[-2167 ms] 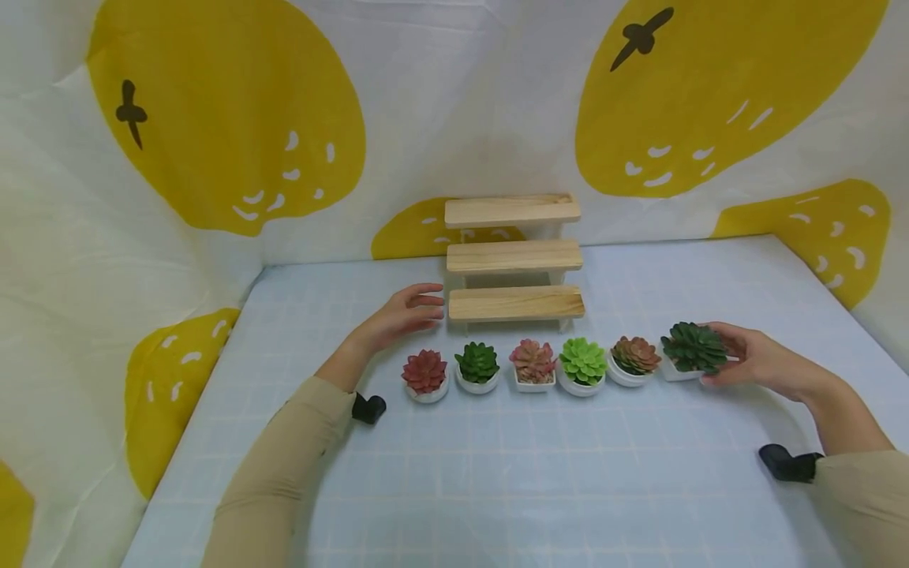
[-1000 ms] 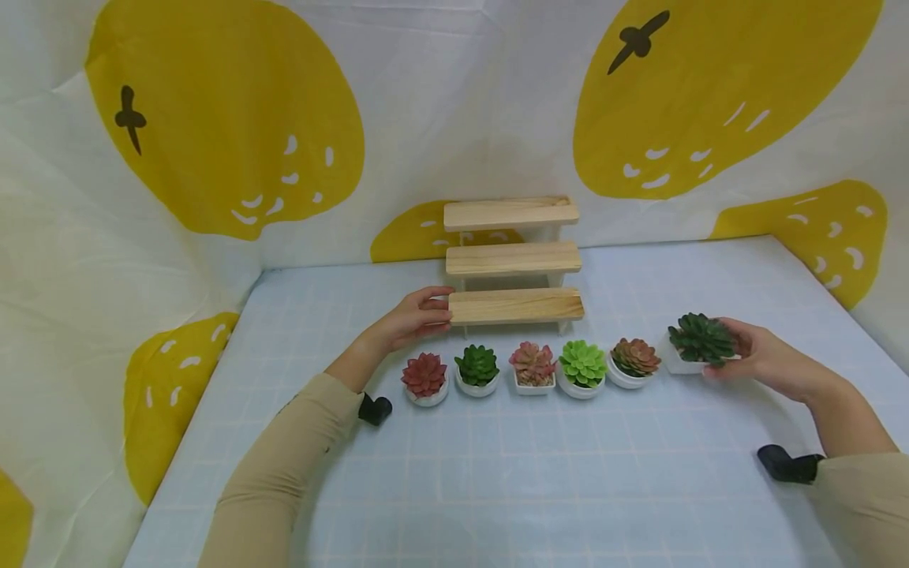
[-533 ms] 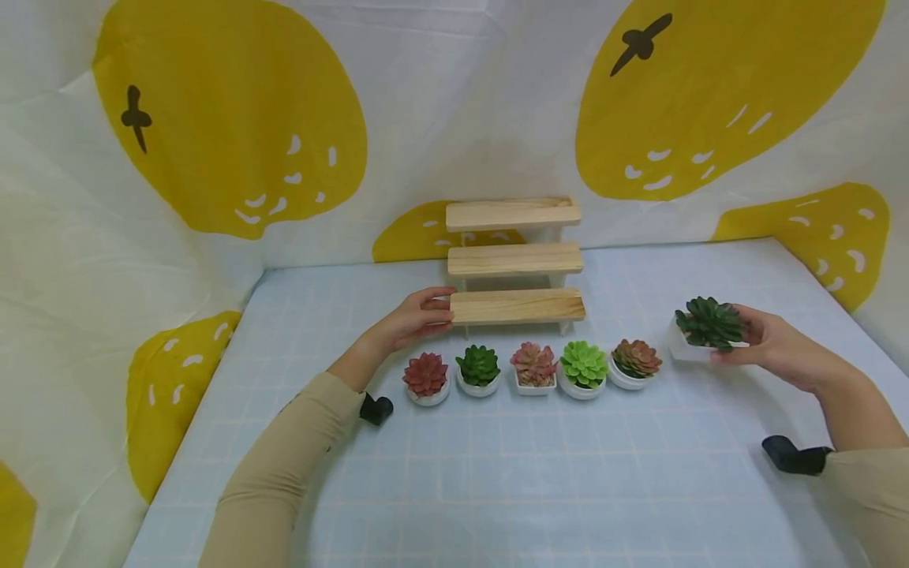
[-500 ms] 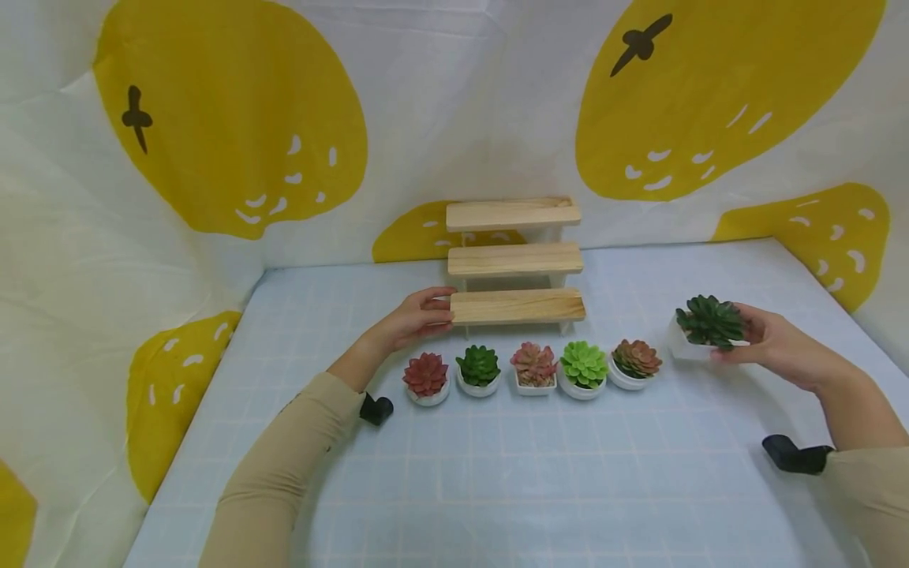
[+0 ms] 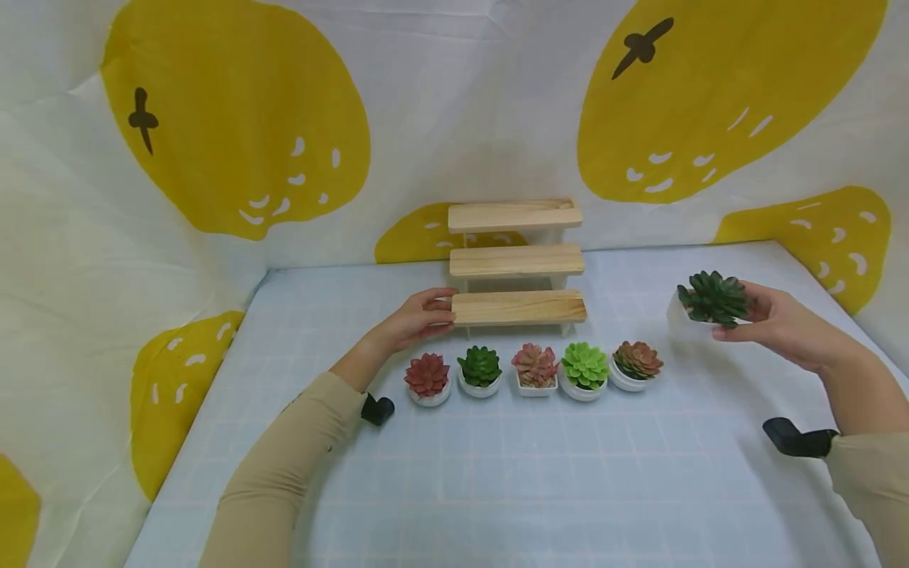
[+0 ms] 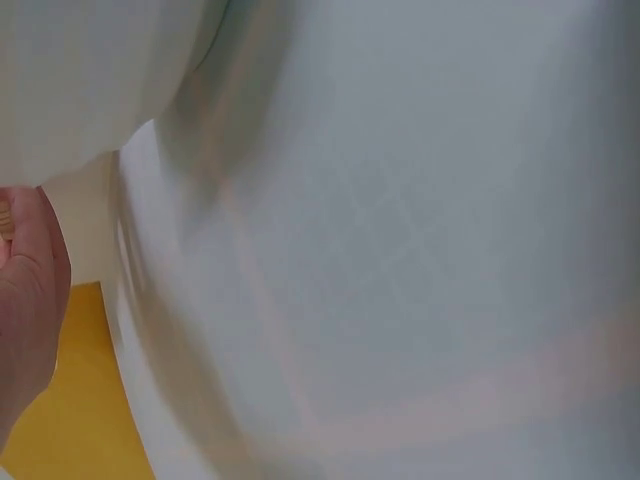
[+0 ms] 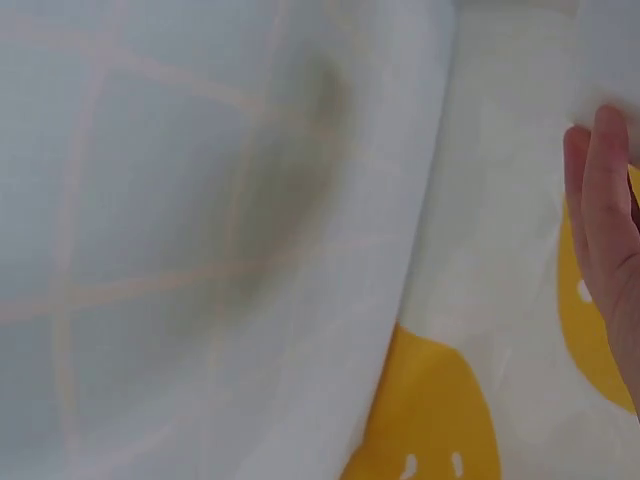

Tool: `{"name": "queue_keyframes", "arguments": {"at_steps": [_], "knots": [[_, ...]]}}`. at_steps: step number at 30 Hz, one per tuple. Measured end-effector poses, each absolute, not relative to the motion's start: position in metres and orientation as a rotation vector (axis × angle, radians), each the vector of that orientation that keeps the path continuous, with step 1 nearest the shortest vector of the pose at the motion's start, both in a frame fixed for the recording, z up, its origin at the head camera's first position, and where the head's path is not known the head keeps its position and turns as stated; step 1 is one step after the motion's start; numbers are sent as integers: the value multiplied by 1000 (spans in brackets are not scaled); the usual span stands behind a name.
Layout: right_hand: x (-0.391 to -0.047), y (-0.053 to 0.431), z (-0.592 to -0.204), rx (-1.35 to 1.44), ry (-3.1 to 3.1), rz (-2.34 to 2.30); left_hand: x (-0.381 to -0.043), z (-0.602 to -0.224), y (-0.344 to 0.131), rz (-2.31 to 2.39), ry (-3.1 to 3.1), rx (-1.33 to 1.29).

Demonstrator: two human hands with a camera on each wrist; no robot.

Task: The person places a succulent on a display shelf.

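Note:
My right hand (image 5: 788, 325) grips a white square pot (image 5: 682, 315) with a dark green succulent (image 5: 713, 298), held above the table at the right. In the right wrist view, fingers (image 7: 605, 190) touch the pale pot at the edge. My left hand (image 5: 415, 319) holds the left end of the lowest board of a three-tier wooden stand (image 5: 518, 308). A sliver of wood shows by that hand (image 6: 30, 300) in the left wrist view. In front of the stand sit potted succulents: red (image 5: 428, 374), green (image 5: 480, 366), pink (image 5: 536, 366), bright green (image 5: 585, 365) and brownish (image 5: 637, 360).
A pale blue checked cloth (image 5: 497, 481) covers the table. Behind it hangs a white sheet with big yellow fruit prints (image 5: 241, 118), close behind the stand. The row of pots lies between the stand and the table's front.
My right hand has lifted the dark green succulent off the table, up and slightly right. My left hand has moved right onto the stand's lowest board. The other pots stay put.

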State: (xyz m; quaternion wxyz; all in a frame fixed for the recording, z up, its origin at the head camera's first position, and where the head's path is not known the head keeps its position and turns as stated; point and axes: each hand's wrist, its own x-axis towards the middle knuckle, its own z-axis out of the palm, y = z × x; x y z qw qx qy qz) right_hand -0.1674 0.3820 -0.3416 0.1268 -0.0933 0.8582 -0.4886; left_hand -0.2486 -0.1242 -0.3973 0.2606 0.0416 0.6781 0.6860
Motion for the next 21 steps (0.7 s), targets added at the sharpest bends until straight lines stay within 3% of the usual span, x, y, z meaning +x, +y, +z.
{"name": "queue_keyframes", "arguments": {"at_steps": [21], "knots": [[-192, 352, -309, -281, 2487, -1466, -248, -400, -123, 1850, 1866, 127]]}}
